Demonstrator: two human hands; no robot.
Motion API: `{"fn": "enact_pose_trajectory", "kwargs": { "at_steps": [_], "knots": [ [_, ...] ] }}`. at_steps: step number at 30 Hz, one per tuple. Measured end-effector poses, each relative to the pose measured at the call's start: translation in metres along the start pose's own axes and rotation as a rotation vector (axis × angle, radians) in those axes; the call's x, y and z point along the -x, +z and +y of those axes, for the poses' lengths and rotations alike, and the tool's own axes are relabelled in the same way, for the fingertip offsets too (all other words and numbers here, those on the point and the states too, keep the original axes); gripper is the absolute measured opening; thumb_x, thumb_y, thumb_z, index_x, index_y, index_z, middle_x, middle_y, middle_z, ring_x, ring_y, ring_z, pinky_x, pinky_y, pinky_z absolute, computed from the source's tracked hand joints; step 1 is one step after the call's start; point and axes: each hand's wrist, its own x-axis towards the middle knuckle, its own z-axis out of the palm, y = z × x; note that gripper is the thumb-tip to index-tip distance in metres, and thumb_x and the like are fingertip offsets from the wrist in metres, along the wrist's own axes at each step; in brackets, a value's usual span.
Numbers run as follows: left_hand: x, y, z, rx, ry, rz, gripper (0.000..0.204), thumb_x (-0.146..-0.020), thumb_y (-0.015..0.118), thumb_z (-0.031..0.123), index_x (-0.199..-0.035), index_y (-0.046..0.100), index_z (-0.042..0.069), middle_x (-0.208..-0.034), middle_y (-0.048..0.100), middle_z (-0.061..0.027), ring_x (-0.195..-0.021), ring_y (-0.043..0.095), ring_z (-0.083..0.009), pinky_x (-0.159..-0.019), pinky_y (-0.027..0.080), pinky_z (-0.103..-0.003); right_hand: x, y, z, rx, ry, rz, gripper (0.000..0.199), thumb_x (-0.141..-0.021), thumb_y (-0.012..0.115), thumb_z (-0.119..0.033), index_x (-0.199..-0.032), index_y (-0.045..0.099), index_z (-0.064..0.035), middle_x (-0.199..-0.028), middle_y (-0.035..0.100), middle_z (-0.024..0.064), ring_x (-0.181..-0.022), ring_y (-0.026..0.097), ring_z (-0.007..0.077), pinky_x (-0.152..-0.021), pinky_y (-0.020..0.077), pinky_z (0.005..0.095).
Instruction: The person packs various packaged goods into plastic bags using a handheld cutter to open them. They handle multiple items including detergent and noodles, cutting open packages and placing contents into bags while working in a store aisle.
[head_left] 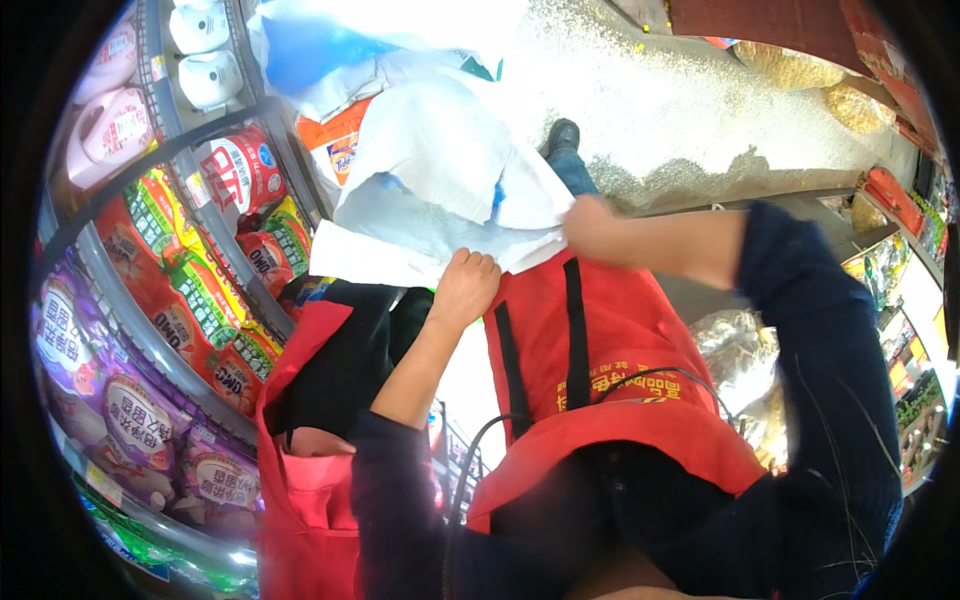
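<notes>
A large white sack [430,135] stands in front of me, its wide mouth spread open toward my body. Blue patches show through its side, and its inside looks pale; what lies deeper in it I cannot make out. On the near rim, my left hand [468,285] is closed with curled fingers gripping the edge. My right hand [595,232] pinches the rim at its right corner, slightly blurred. Just below the sack hangs a red apron [620,340] with black straps over my front.
Shelves on the left hold red detergent bags [235,375], purple packs [140,415] and white bottles [210,80]. Behind the sack lie a blue-and-white package [315,50] and an orange pack [335,130]. A dark shoe [563,137] shows beyond. Red-and-black cloth [310,470] hangs at lower left.
</notes>
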Motion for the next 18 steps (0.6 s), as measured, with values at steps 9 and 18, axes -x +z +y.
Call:
{"fn": "enact_pose_trajectory", "kwargs": {
  "at_steps": [9, 18],
  "knots": [
    [0.003, 0.010, 0.000, 0.034, 0.012, 0.091, 0.004, -0.066, 0.054, 0.011, -0.063, 0.055, 0.013, -0.067, 0.050, -0.0021, -0.072, 0.050, -0.0182, -0.068, 0.037, -0.030, 0.069, -0.032, 0.056, -0.475, 0.284, 0.236, 0.035, -0.081, 0.058, -0.032, -0.097, 0.049, -0.0023, -0.078, 0.062, 0.0169, -0.073, 0.061, 0.0337, -0.066, 0.0487, 0.0416],
    [0.017, 0.010, 0.006, 0.177, -0.127, -0.009, 0.006, -0.072, 0.055, 0.014, -0.067, 0.057, 0.011, -0.069, 0.052, -0.0036, -0.071, 0.051, -0.0208, -0.067, 0.039, -0.033, -0.043, -0.019, 0.092, -0.688, 0.561, 0.551, 0.021, -0.078, 0.054, -0.018, -0.092, 0.048, -0.0048, -0.079, 0.062, 0.0205, -0.077, 0.061, 0.0367, -0.068, 0.0478, 0.0455]
  ]
}}
